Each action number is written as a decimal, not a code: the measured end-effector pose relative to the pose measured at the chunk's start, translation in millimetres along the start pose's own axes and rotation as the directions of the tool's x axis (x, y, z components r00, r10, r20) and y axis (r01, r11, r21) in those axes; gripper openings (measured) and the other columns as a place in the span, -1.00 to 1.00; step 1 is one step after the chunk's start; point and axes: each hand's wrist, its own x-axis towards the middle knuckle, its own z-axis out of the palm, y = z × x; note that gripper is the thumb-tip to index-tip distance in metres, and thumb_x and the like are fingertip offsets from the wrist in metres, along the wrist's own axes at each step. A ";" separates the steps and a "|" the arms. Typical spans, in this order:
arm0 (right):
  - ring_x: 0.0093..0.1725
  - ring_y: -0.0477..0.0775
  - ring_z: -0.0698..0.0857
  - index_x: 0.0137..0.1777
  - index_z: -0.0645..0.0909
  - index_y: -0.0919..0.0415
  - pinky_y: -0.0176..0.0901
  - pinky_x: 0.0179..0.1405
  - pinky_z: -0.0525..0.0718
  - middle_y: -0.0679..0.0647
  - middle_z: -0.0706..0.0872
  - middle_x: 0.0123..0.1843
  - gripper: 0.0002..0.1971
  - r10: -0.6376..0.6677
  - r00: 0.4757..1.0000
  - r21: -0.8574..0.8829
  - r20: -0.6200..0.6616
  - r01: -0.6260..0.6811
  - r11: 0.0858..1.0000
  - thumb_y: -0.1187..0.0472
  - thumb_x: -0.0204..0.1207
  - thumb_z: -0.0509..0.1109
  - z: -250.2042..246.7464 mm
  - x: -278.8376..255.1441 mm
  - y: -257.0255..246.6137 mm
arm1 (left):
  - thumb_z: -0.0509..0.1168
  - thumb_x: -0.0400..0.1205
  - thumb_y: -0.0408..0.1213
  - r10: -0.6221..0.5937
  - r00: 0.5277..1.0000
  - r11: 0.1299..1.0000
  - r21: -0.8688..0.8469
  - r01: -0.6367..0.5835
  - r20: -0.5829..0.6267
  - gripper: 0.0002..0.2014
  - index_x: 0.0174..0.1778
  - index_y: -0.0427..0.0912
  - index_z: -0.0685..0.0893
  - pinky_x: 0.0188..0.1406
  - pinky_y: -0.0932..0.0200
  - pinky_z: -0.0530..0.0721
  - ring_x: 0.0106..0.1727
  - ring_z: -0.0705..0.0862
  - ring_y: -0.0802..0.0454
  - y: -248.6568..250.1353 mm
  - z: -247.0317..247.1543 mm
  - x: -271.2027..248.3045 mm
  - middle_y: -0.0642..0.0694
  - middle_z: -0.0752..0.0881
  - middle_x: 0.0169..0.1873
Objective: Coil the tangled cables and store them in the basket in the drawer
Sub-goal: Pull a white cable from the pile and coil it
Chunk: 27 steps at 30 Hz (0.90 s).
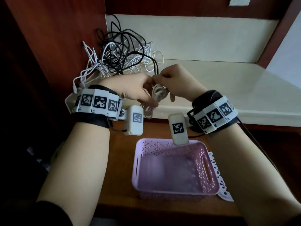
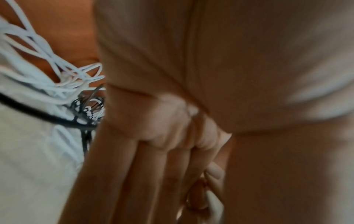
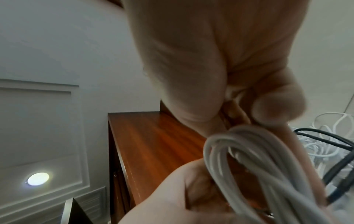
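Note:
A coiled white cable (image 1: 157, 95) hangs between my two hands above the counter's front edge. My left hand (image 1: 138, 90) holds the coil with thumb and fingers around its loops. My right hand (image 1: 169, 82) pinches the top of the coil; the right wrist view shows the white loops (image 3: 254, 153) under its curled fingers (image 3: 275, 109). A tangle of black and white cables (image 1: 122, 56) lies behind on the counter's left corner, also seen in the left wrist view as a tangle (image 2: 57, 84). The pink basket (image 1: 206, 168) sits empty in the open drawer below.
The cream counter (image 1: 228, 79) stretches to the right of the hands. Dark wooden panels (image 1: 57, 38) close the left side and back. A white patterned piece (image 1: 223, 181) lies beside the basket's right wall. The wooden drawer bottom (image 1: 120, 160) shows left of the basket.

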 end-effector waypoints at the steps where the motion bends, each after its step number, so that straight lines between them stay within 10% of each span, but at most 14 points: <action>1: -0.70 -0.04 0.56 -0.31 0.61 0.39 -0.25 -0.78 0.52 0.15 0.61 -0.48 -0.65 0.007 0.999 -0.016 0.041 -0.006 1.000 0.16 0.63 0.30 1.1 -1.8 -1.9 | 0.58 0.39 -0.27 -0.016 1.000 0.999 -0.050 0.017 0.024 -0.63 0.07 -0.08 0.66 0.08 0.06 0.71 0.00 0.78 -0.02 -3.3 2.6 -3.4 -0.06 0.81 -0.04; 9: -0.44 0.20 0.63 -0.15 0.64 0.55 -0.07 -0.52 0.61 0.31 0.67 -0.34 -0.64 0.106 0.951 0.012 0.291 -0.115 0.993 0.17 0.62 0.33 20.8 -27.7 14.4 | 0.53 0.26 -0.27 -0.028 0.976 0.903 -0.415 0.117 0.215 -0.48 0.13 -0.34 0.66 0.02 0.05 0.74 -0.02 0.76 -0.14 -21.5 39.6 -21.4 -0.35 0.78 0.01; 14: -0.42 0.17 0.62 -0.21 0.62 0.48 0.13 -0.30 0.70 0.26 0.66 -0.37 -0.66 0.222 0.907 0.084 0.358 -0.268 0.960 0.17 0.64 0.30 35.5 -48.6 41.1 | 0.59 0.22 -0.24 -0.119 0.936 0.869 -0.422 0.259 0.330 -0.49 0.06 -0.39 0.72 -0.02 0.09 0.73 -0.09 0.73 -0.16 -37.3 63.6 -15.8 -0.41 0.75 0.01; 23: -0.36 0.12 0.77 -0.18 0.63 0.43 -0.09 -0.39 0.77 0.27 0.75 -0.29 -0.74 0.363 0.813 0.306 0.455 -0.526 0.794 0.24 0.65 0.29 49.6 -75.9 75.6 | 0.56 0.42 -0.18 -0.178 0.810 0.937 -0.155 0.313 0.559 -0.68 0.02 -0.25 0.80 0.23 -0.13 0.62 -0.02 0.73 -0.12 -42.3 95.5 -5.8 -0.28 0.80 -0.01; 27: -0.32 0.08 0.73 -0.24 0.65 0.37 -0.18 -0.29 0.75 0.23 0.73 -0.25 -0.78 0.438 0.788 0.399 0.432 -0.603 0.691 0.26 0.60 0.34 62.6 -82.9 92.1 | 0.57 0.41 -0.17 -0.254 0.836 0.916 -0.157 0.370 0.486 -0.66 0.01 -0.28 0.79 0.17 -0.15 0.62 -0.05 0.71 -0.18 -61.8 113.8 -4.3 -0.33 0.79 -0.03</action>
